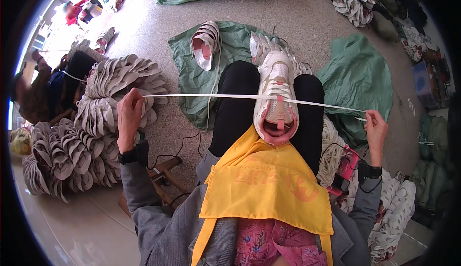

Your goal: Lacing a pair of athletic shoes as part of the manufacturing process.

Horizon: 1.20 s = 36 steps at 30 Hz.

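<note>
A white sneaker upper with pink trim (276, 69) rests between my knees, its toe pointing away from me and its pink-lined opening toward me. A flat white shoelace (192, 94) runs from its eyelets out to both sides, pulled nearly straight. At the far left, my left hand (129, 117) pinches one end of the lace. My right hand (376, 131) pinches the other end on the right, a short tip of lace sticking out by the fingers. Both hands are well apart from the shoe itself. The lower eyelets are partly laced.
Big stacks of pale shoe uppers (62, 151) lie at my left. A single upper (206, 45) sits on a green sheet (187, 88) ahead. By my right leg are a bundle of white laces (330, 148) and a pink box (346, 165). Another person (53, 83) sits at the far left.
</note>
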Each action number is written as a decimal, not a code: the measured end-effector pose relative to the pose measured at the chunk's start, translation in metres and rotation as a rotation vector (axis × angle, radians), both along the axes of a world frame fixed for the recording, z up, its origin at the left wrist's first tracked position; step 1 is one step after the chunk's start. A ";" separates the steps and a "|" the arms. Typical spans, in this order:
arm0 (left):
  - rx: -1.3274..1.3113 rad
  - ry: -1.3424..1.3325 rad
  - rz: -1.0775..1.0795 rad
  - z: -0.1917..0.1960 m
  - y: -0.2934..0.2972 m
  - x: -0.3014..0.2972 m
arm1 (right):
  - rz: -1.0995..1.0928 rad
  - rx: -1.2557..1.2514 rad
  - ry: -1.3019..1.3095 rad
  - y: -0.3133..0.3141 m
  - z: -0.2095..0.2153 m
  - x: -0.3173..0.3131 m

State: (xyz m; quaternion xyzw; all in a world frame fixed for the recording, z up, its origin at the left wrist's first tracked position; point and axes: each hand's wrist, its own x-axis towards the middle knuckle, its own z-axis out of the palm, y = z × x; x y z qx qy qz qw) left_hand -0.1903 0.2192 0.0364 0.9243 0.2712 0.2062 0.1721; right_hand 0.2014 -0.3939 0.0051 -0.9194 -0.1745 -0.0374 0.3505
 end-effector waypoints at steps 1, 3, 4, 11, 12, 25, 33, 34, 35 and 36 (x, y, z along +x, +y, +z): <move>0.005 0.006 0.007 0.000 0.000 -0.001 | -0.002 -0.010 0.001 -0.003 -0.001 0.000; -0.013 0.016 0.020 -0.002 0.004 -0.005 | -0.005 -0.024 -0.002 -0.005 -0.001 0.002; -0.022 0.021 0.026 -0.003 0.007 -0.006 | -0.005 -0.028 -0.003 -0.005 -0.001 0.004; -0.044 0.037 0.092 0.000 0.010 -0.013 | -0.016 -0.052 0.008 -0.013 0.001 0.012; -0.036 0.034 0.095 -0.001 0.011 -0.014 | -0.013 -0.051 0.005 -0.015 0.001 0.014; -0.007 0.088 0.125 0.008 0.019 -0.019 | -0.022 -0.098 -0.032 -0.042 -0.010 0.035; 0.061 0.043 0.109 0.016 0.014 0.002 | 0.000 -0.173 0.017 -0.053 -0.018 0.046; 0.074 0.035 0.101 0.017 0.015 0.006 | 0.014 -0.181 0.038 -0.055 -0.021 0.048; 0.057 0.043 0.095 0.018 0.016 0.011 | 0.025 -0.189 0.058 -0.057 -0.025 0.051; 0.039 0.051 0.088 0.018 0.016 0.017 | 0.025 -0.219 0.092 -0.059 -0.029 0.053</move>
